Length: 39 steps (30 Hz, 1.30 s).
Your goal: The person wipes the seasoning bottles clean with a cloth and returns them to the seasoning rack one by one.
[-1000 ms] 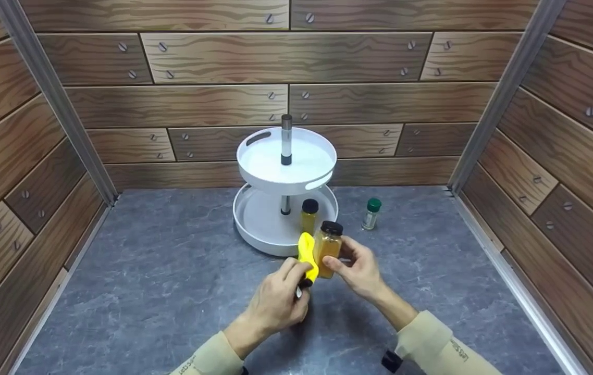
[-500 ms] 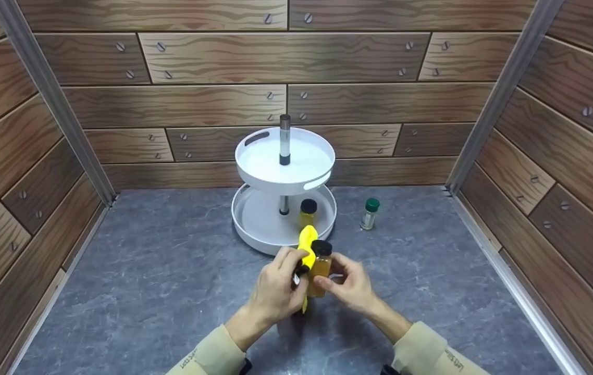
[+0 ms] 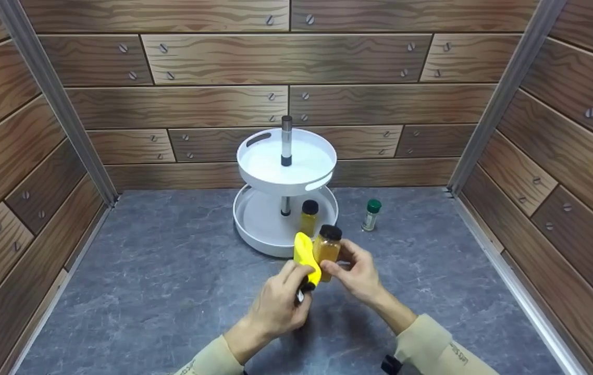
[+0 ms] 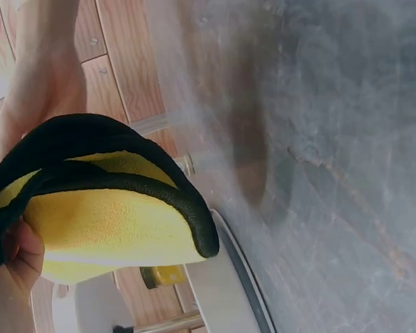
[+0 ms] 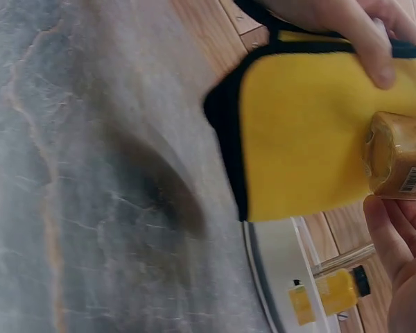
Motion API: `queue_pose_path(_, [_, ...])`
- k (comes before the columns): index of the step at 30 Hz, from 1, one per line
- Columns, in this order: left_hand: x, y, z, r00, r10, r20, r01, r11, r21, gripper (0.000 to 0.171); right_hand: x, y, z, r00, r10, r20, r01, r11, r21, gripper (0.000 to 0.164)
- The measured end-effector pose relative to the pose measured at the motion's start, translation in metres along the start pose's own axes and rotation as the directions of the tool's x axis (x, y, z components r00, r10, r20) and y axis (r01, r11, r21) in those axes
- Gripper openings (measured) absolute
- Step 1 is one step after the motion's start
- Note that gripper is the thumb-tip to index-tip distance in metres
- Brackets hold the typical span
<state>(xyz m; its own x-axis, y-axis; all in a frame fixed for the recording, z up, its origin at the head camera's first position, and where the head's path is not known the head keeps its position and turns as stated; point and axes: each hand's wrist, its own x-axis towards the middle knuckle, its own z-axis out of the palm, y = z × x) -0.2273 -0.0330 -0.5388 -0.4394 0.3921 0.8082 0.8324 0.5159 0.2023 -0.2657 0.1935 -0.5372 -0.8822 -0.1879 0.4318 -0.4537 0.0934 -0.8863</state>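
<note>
My left hand point(image 3: 278, 302) pinches a yellow cloth point(image 3: 305, 256) with a black edge, its folds hanging down in the left wrist view. My right hand point(image 3: 358, 271) holds a spice jar point(image 3: 329, 245) with a black lid and orange-brown powder between thumb and fingers. The cloth lies right against the jar's side, and in the right wrist view the jar's base point(image 5: 385, 156) and barcode show in front of it. Both hands are raised above the table, in front of the two-tier white stand point(image 3: 255, 242).
On the stand's lower tier is another black-lidded jar point(image 3: 308, 219) with yellow contents. A small green-capped jar point(image 3: 371, 214) stands on the grey table point(image 3: 171, 291) right of the stand. Wood-patterned walls point(image 3: 286, 57) enclose the back and sides.
The jar and right hand dipped toward me, then rose back near their earlier place. The cloth shifted along the jar's side, its upper fold changing shape. Both hands kept their hold.
</note>
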Motion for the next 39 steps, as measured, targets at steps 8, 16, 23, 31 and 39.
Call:
queue_pose_path(8, [-0.003, 0.003, -0.004, 0.998, -0.054, -0.009, 0.053, 0.995, -0.079, 0.048, 0.007, -0.005, -0.005, 0.999, -0.012, -0.041, 0.011, 1.0, -0.029, 0.044])
queue_pose_path(16, [-0.008, -0.007, -0.017, 0.986, -0.155, -0.067, 0.144, 0.979, -0.145, 0.047, 0.005, -0.004, -0.01, 0.997, 0.006, -0.08, -0.01, 0.999, -0.052, 0.04])
queue_pose_path(23, [-0.013, -0.014, -0.025, 0.977, -0.209, -0.034, 0.2, 0.963, -0.179, 0.04, 0.0, 0.0, -0.016, 0.997, -0.021, -0.068, 0.014, 0.994, -0.105, 0.037])
queue_pose_path(31, [-0.019, -0.029, -0.034, 0.909, -0.415, -0.03, 0.4, 0.893, -0.207, 0.032, -0.001, 0.002, -0.018, 0.999, 0.001, -0.054, -0.008, 0.992, -0.126, 0.037])
queue_pose_path(39, [-0.035, -0.054, -0.047, 0.801, -0.599, 0.011, 0.593, 0.789, -0.162, 0.027, -0.004, 0.003, -0.019, 0.999, 0.02, -0.034, -0.025, 0.989, -0.145, 0.037])
